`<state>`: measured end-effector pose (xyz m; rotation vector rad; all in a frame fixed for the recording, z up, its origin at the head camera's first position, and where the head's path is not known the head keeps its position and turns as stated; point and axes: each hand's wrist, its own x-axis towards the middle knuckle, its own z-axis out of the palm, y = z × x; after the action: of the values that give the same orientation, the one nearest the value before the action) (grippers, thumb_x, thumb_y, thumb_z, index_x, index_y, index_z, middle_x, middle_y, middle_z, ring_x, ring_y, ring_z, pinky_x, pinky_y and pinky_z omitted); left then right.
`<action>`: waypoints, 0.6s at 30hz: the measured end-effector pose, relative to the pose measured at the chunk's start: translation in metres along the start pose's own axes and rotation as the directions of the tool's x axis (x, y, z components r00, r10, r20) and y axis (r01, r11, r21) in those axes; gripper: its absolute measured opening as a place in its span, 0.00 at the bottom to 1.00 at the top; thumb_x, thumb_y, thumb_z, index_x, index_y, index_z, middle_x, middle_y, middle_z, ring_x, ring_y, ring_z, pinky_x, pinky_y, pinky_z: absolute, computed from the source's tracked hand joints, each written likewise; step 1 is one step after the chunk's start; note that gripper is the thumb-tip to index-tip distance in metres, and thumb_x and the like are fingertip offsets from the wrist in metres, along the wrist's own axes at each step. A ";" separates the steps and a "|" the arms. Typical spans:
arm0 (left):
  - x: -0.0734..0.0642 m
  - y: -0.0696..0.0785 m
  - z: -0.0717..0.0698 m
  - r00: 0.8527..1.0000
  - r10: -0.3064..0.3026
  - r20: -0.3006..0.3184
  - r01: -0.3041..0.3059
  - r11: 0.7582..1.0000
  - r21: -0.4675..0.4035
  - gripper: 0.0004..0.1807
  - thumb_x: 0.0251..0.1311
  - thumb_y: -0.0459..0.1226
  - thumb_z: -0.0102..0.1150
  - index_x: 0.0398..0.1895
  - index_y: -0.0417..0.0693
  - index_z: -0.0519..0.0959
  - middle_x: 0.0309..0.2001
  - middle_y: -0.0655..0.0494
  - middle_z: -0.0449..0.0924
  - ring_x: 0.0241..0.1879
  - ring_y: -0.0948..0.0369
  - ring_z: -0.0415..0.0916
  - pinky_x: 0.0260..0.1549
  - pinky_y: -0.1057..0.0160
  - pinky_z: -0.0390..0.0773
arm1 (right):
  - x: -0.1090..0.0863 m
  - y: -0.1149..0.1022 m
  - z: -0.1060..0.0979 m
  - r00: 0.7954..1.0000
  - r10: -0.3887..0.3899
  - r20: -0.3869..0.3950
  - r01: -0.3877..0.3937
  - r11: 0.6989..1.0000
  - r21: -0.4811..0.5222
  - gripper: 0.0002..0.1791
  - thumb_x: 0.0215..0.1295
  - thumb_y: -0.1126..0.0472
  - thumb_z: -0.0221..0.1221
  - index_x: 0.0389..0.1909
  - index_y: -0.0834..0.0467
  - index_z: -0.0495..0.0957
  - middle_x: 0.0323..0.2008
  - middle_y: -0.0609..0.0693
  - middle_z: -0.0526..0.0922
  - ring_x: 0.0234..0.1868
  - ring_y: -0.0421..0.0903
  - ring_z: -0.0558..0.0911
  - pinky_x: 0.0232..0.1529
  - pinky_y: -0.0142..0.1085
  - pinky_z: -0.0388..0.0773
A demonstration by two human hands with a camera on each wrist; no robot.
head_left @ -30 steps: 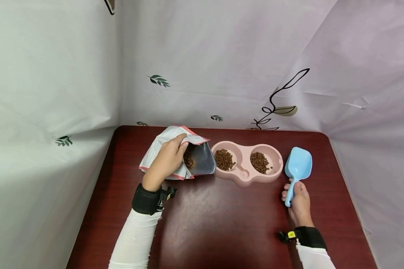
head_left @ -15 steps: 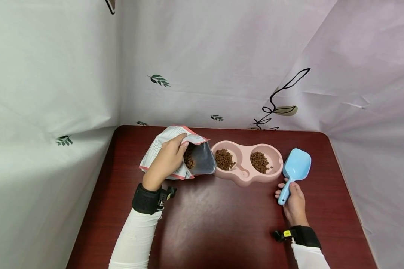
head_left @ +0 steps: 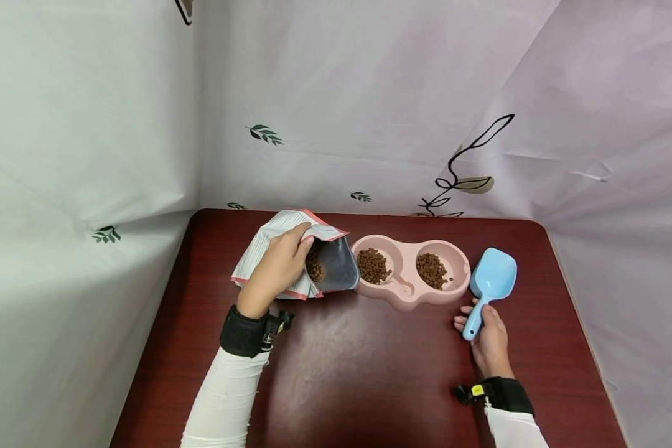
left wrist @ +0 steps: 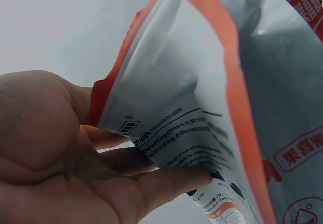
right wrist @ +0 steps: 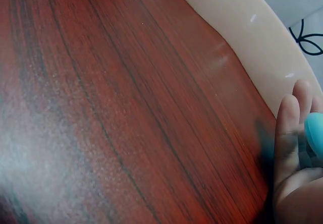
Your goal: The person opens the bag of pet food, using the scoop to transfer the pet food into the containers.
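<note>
In the head view my left hand (head_left: 278,264) grips the top edge of a white, red-trimmed pet food bag (head_left: 260,246). The bag lies on its side, its mouth facing right and brown kibble (head_left: 314,266) visible inside. The left wrist view shows the fingers (left wrist: 171,186) against the bag's printed outer face. At the right, my right hand (head_left: 491,339) holds a light blue scoop (head_left: 494,274) by its handle, thumb along one side and fingertips showing past the other. No kibble shows in the scoop. A pink double bowl (head_left: 407,255) stands between bag and scoop, kibble in both hollows.
The dark red wooden table (head_left: 364,373) ends at a back edge, against a pale hanging cloth (head_left: 336,93) with leaf prints. Cloth also hangs along both sides. The bag's mouth is right by the bowl's left end.
The scoop and my right hand have shifted slightly left, and the scoop's handle has tilted further to the left. My left hand and the bag stay where they were.
</note>
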<state>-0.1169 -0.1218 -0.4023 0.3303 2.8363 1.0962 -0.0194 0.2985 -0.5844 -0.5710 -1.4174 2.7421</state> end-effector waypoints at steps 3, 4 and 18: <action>0.000 0.000 0.000 1.000 -0.003 0.004 0.003 1.000 -0.003 0.24 0.75 0.42 0.42 0.69 0.41 0.66 0.67 0.42 0.70 0.66 0.50 0.65 0.60 0.44 0.71 | -0.001 0.001 -0.001 1.000 -0.008 0.015 0.008 1.000 0.011 0.25 0.79 0.55 0.38 0.64 0.71 0.54 0.37 0.56 0.84 0.32 0.51 0.87 0.33 0.41 0.86; 0.000 0.000 0.000 1.000 -0.005 0.005 0.005 1.000 -0.003 0.24 0.75 0.42 0.42 0.69 0.41 0.66 0.67 0.42 0.70 0.66 0.50 0.65 0.60 0.44 0.71 | -0.001 0.001 -0.001 1.000 -0.009 0.017 0.008 1.000 0.014 0.25 0.79 0.55 0.38 0.64 0.71 0.54 0.37 0.56 0.84 0.32 0.51 0.87 0.33 0.41 0.86; 0.000 -0.001 -0.002 1.000 0.011 -0.010 -0.011 1.000 0.010 0.24 0.76 0.41 0.42 0.69 0.40 0.66 0.66 0.42 0.71 0.65 0.49 0.66 0.60 0.44 0.71 | -0.023 -0.020 0.000 0.956 -0.025 -0.292 -0.101 0.908 -0.408 0.21 0.79 0.45 0.33 0.53 0.55 0.65 0.35 0.43 0.79 0.29 0.39 0.83 0.26 0.31 0.83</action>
<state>-0.1177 -0.1234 -0.4016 0.3429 2.8530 1.0897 -0.0012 0.3066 -0.5618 -0.9763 -1.9315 2.2461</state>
